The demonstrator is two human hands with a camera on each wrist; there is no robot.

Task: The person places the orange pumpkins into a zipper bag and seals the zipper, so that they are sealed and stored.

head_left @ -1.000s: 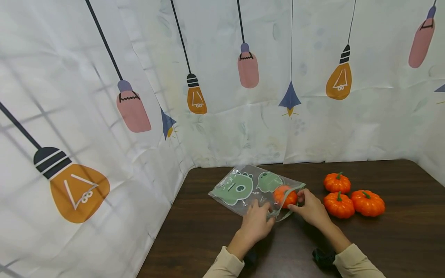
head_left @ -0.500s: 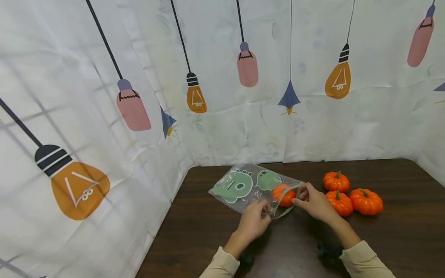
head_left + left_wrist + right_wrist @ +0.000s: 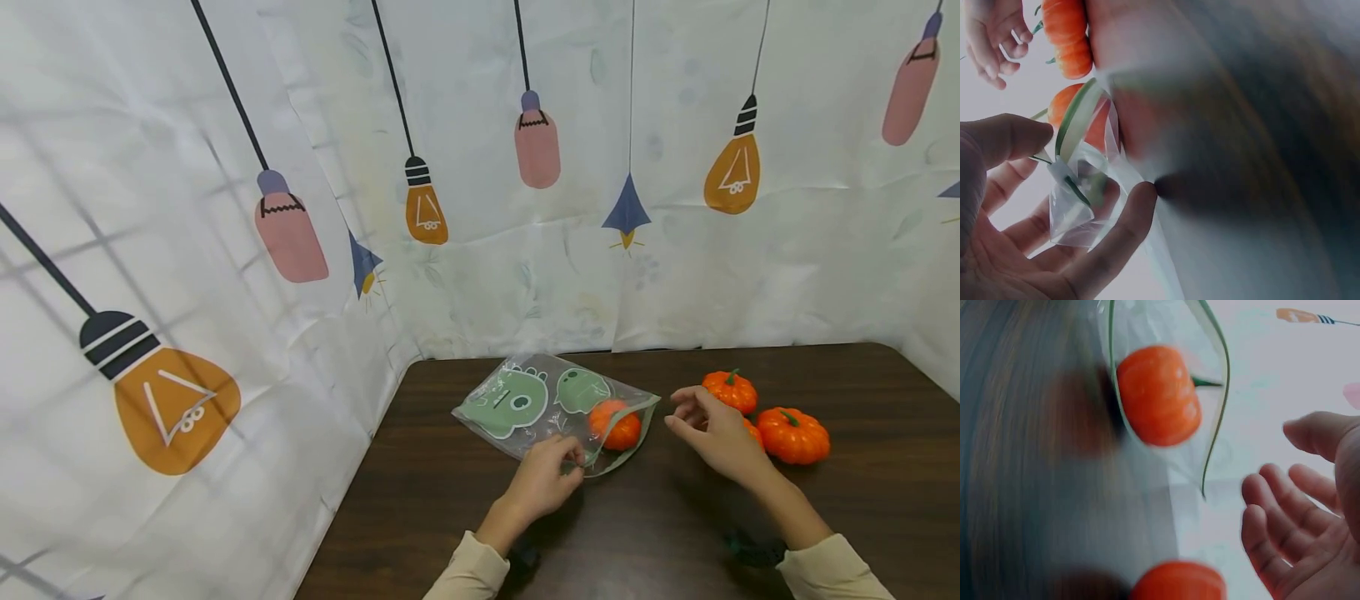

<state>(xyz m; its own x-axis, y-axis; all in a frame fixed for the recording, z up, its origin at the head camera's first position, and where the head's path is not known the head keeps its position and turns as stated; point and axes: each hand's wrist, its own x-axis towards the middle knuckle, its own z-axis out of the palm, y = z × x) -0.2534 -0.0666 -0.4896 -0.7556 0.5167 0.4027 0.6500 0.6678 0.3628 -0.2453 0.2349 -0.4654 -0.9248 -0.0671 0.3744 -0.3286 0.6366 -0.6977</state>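
A clear plastic zip bag (image 3: 551,421) with green cartoon prints lies on the table, its mouth facing right and held apart. Inside, near the mouth, sits a small orange toy pumpkin (image 3: 619,427); its green stem shows in the right wrist view. My left hand (image 3: 542,479) pinches the near edge of the bag's mouth, where the left wrist view shows a small slider (image 3: 1060,167) by the thumb. My right hand (image 3: 716,435) hovers right of the bag, fingers loosely bent and holding nothing. It partly covers one loose pumpkin (image 3: 753,432).
Two more toy pumpkins, one farther back (image 3: 731,390) and one to the right (image 3: 793,436), stand beyond my right hand. The dark wooden table (image 3: 420,517) meets a white printed curtain (image 3: 480,292) at its back and left.
My right hand has let go of the bag's mouth and moved right, towards the loose pumpkins. My left hand stays at the near edge. The bag and the pumpkin inside hardly shift.
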